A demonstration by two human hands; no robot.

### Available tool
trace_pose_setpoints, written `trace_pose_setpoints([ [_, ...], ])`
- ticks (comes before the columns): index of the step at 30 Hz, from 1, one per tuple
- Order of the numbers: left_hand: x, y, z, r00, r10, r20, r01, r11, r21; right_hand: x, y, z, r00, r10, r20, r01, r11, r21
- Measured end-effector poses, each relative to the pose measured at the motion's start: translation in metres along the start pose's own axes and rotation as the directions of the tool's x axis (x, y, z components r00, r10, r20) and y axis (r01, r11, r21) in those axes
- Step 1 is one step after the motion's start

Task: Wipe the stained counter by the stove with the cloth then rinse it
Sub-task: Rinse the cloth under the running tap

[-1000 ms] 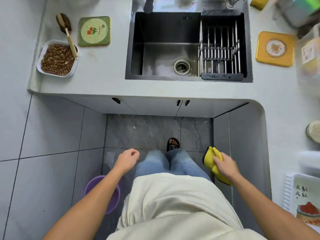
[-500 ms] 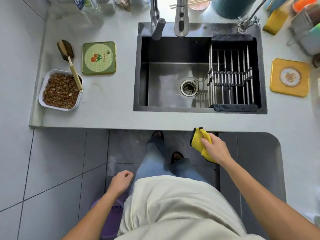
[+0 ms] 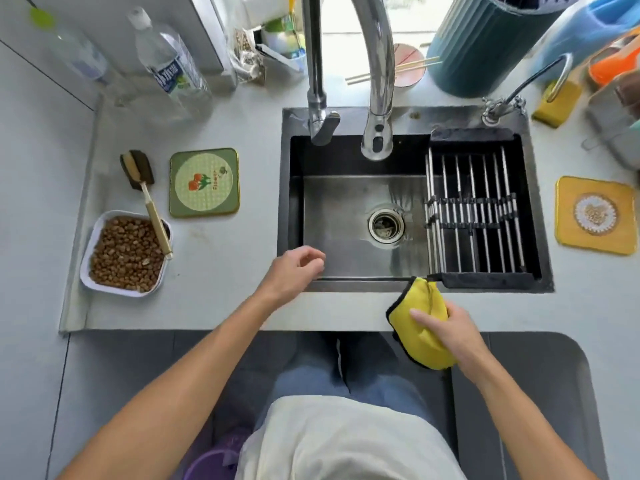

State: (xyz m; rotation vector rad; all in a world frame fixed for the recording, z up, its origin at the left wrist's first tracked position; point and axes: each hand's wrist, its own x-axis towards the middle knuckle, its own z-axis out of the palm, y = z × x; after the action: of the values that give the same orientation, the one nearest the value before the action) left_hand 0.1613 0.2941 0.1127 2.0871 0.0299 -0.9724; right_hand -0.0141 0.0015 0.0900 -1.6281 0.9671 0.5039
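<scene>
While the person stands at the counter, the right hand holds the cloth over the counter's front edge, just below the sink. The fingers are curled round the cloth, with the thumb laid across its top. The cloth sits bunched up under and in front of the hand — most of it sticks out to the left of the hand, and its far tip reaches the sink's front rim. It is bright yellow with a thin dark trim along its edge, and it looks soft and folded over on itself.

The left hand hangs over the front left corner of the sink. Its fingers are loosely curled and it holds nothing.

Farther left on the counter is a white tray of brown nuts, with a brush resting its handle on the tray's rim. Just beside that lies a green square mat. Inside the sink are a round drain and a dark drying rack on the right side. A yellow mat lies right of the sink. At the back stands a tall silver tap — its spout points down into the sink — and a clear water bottle stands far left.
</scene>
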Motion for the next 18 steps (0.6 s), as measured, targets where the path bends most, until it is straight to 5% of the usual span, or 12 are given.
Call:
trace_pose_setpoints([
  [4, 0.060, 0.074, -0.034, 0.964, 0.134, -0.229, -0.137, 0.991, 0.005, 0.042, -0.063, 0.017, 0.998, 0.044, 0.048, -0.057, 0.950, 0.307],
  [9, 0.120, 0.141, -0.064, 0.862, 0.231, -0.452, -0.229, 0.972, 0.061, 0.085, -0.141, 0.043, 0.979, 0.083, 0.184, -0.186, 0.722, 0.667],
  [12, 0.145, 0.159, -0.070, 0.837, 0.299, -0.458, -0.250, 0.954, 0.165, 0.102, -0.173, 0.052, 0.969, 0.051, 0.243, -0.226, 0.582, 0.781],
  [18, 0.174, 0.159, -0.072, 0.840, 0.393, -0.375, -0.279, 0.905, 0.322, 0.122, -0.195, 0.057, 0.953, -0.002, 0.304, -0.264, 0.489, 0.831],
])
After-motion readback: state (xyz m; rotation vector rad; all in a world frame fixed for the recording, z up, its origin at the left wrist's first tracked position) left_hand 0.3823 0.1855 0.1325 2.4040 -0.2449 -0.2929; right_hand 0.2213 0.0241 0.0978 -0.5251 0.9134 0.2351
